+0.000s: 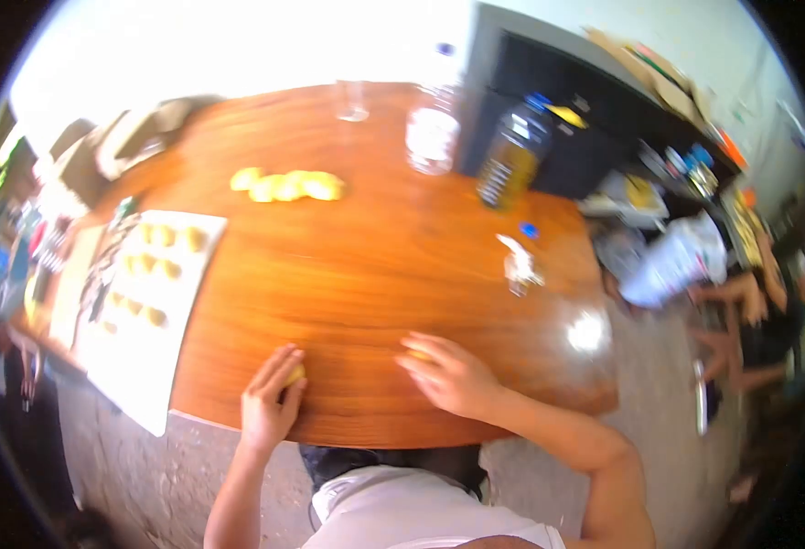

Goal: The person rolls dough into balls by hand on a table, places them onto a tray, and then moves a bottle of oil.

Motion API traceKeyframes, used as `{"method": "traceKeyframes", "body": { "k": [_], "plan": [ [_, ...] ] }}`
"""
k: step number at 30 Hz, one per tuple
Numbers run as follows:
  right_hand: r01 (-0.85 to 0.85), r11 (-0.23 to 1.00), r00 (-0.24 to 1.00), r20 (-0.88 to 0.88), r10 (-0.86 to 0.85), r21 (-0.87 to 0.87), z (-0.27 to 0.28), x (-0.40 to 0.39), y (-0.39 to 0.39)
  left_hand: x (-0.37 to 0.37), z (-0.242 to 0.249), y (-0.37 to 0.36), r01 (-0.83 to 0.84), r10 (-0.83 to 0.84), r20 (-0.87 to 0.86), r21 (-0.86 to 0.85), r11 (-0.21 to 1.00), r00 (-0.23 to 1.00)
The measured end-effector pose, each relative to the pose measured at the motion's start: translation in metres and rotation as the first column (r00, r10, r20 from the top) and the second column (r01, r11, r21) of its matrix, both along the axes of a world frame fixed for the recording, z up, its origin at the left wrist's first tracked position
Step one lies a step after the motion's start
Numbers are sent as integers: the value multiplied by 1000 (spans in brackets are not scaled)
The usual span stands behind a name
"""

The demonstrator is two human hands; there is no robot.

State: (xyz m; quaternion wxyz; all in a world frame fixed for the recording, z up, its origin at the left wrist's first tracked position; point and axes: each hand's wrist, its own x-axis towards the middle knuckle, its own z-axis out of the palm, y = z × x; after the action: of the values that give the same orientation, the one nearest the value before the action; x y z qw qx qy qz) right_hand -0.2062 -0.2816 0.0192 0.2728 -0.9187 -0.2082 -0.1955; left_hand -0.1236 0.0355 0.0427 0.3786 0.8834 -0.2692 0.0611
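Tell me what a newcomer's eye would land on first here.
Probably the bright yellow pieces, bunched in a row on the far part of the glossy wooden table. Next, perhaps, the white board at the left, with its rows of round lumps. Then the left hand and right hand near the front edge.

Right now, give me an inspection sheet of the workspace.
Surface: wooden table, glossy, glare at right.
Job's things: yellow row on the table; round pieces on white board, left.
Clutter: clear bottle, yellow-liquid bottle, blue cap, crumpled wrapper.
Hands: left hand, right hand, each at a small yellow piece; grip unclear.
Cables: thin dark line beside shirt; can't tell.
Surroundings: plastic bag beyond the table's right side.
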Motion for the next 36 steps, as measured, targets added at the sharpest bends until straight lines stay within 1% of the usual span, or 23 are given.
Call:
{"method": "traceKeyframes", "body": {
  "k": [2, 4, 5, 6, 8, 9, 10, 12, 14, 15, 16, 17, 18, 19, 20, 21, 22, 24, 26, 28, 30, 33, 36],
  "plan": [
    [-40, 994, 999, -1, 40, -105, 10, 7, -15, 17, 2, 23, 84, -91, -95, -72, 994, 991],
    [93, 982, 993, -57, -103, -167, 16, 33, -17, 42, 6, 22, 179, -180, -71, -21, 984, 981],
    [182, 979, 982, -36, -186, -86, 14, 55, -10, 57, 1, 13, 230, -230, 10, 2, 973, 973],
    [165, 983, 986, -29, -167, -76, 8, 74, 2, 72, -5, -2, 286, -288, 94, 37, 958, 953],
    [292, 952, 950, 86, -300, 89, 0, 109, 31, 92, -18, -40, 334, -347, 171, 98, 937, 922],
    [270, 962, 955, 121, -272, 30, -2, 108, 46, 88, -19, -60, 341, -357, 201, 109, 934, 912],
    [228, 974, 974, 12, -228, -1, 4, 102, 60, 86, -19, -73, 350, -369, 234, 122, 929, 899],
    [185, 980, 982, 42, -182, -71, -5, 81, 62, 68, -30, -73, 378, -409, 260, 163, 911, 875],
    [124, 992, 991, -56, -122, 25, 6, 45, 53, 48, -24, -44, 444, -481, 322, 184, 877, 816],
    [136, 989, 986, -101, -129, 57, 8, 29, 45, 41, -23, -26, 397, -436, 335, 180, 900, 836],
    [151, 985, 980, -146, -137, 87, 9, 16, 35, 34, -23, -6, 406, -430, 240, 145, 902, 870],
    [165, 981, 982, -105, -155, 100, 5, 4, 25, 28, -22, 9, 419, -431, 138, 107, 902, 892],
    [191, 974, 981, -68, -184, 122, 2, -2, 17, 24, -22, 17, 391, -405, 145, 111, 913, 903],
    [169, 977, 985, -58, -163, 128, 3, 0, 10, 22, -22, 24, 349, -351, 78, 38, 936, 933],
    [222, 967, 973, -87, -212, 122, 3, 1, 5, 21, -21, 30, 305, -305, 3, -29, 952, 952],
    [277, 953, 957, -123, -263, 119, -1, 0, 5, 23, -21, 29, 294, -294, -2, -13, 956, 956],
    [267, 954, 959, -135, -249, 137, -1, 7, 7, 28, -23, 20, 296, -297, 78, 29, 955, 952],
    [304, 952, 951, -38, -305, -39, 10, 34, 18, 43, -27, -2, 305, -319, 167, 103, 947, 933],
    [251, 964, 967, -52, -247, 87, 12, 59, 31, 67, -29, -26, 331, -350, 182, 126, 935, 919],
    [119, 993, 993, -18, -118, 14, 9, 76, 44, 83, -31, -60, 215, -229, 139, 109, 971, 963],
    [42, 995, 999, -26, -44, -86, 3, 71, 57, 75, -29, -75, 234, -251, 153, 116, 965, 956],
    [-144, 988, 984, -112, 137, -56, 5, 44, 35, 51, -31, -56, 342, -367, 185, 152, 927, 912],
    [-197, 980, 972, -137, 190, -41, 18, 28, -2, 19, -23, -12, 285, -296, 122, 99, 953, 947]
  ]
}}
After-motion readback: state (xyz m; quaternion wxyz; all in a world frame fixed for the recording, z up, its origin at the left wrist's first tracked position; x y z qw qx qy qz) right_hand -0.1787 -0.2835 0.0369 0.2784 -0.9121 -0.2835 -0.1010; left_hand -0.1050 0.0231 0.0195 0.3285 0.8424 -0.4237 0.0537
